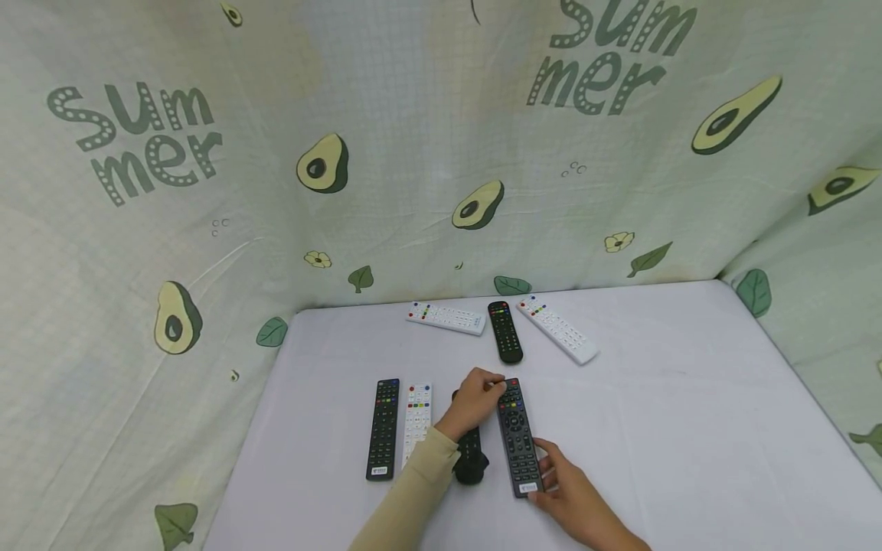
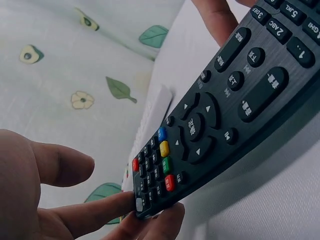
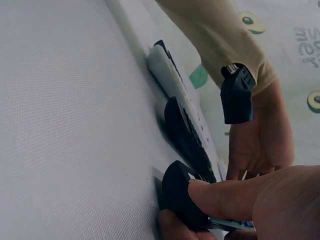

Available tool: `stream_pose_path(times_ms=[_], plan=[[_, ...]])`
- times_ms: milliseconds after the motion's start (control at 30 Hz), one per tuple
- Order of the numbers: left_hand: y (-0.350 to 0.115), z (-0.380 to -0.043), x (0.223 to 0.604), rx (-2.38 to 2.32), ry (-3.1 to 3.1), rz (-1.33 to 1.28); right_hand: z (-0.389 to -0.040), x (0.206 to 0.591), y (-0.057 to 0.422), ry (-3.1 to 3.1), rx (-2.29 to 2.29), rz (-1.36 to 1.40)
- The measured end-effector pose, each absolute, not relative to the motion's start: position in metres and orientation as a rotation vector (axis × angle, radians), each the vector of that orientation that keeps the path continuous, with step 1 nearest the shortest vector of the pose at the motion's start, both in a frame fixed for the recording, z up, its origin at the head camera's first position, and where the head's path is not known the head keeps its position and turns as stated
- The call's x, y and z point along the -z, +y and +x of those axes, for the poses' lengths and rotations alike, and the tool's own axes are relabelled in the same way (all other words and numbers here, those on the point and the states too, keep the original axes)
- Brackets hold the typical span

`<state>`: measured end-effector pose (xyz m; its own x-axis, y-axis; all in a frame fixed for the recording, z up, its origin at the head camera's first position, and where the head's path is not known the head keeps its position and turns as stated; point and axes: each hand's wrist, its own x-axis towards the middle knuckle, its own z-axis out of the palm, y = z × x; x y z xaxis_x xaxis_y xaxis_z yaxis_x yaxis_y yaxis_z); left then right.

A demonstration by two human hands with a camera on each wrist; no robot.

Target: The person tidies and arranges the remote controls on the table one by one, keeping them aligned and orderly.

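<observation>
A black remote control (image 1: pixel 518 440) with coloured buttons lies nearly upright in the head view, its top end toward the back. My left hand (image 1: pixel 475 402) is at that top end. In the left wrist view its fingers (image 2: pixel 107 207) touch the end of the remote, while the thumb stands apart from it. My right hand (image 1: pixel 568 490) holds the bottom end, thumb on the face and fingers at the side and below, as the right wrist view shows. Beneath my left wrist lies another black remote (image 1: pixel 472 438), partly hidden. Left of it is a white remote (image 1: pixel 416 417).
Another black remote (image 1: pixel 383 428) lies farthest left in the front row. Toward the back edge are a white remote (image 1: pixel 448 318), a black remote (image 1: pixel 506 333) and a slanted white remote (image 1: pixel 558 329). A printed curtain (image 1: pixel 406 153) hangs behind the white table (image 1: pixel 689 428).
</observation>
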<state>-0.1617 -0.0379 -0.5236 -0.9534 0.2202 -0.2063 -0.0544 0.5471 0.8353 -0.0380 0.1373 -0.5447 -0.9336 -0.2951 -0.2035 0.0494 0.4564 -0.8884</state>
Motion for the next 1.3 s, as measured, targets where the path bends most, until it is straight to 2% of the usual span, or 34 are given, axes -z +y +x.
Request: stream_pose_path(times_ms=[700,1300], plan=[[-0.0323,-0.1566,0.5227,-1.156,2.540,0.212,-0.0367,0.5420,0.1344,2.497,1.336,-0.337],[-0.0279,-0.1559,0.5247,-1.109,2.581,0.220,-0.0413,0.5396,0.1320,2.483,1.312,-0.332]])
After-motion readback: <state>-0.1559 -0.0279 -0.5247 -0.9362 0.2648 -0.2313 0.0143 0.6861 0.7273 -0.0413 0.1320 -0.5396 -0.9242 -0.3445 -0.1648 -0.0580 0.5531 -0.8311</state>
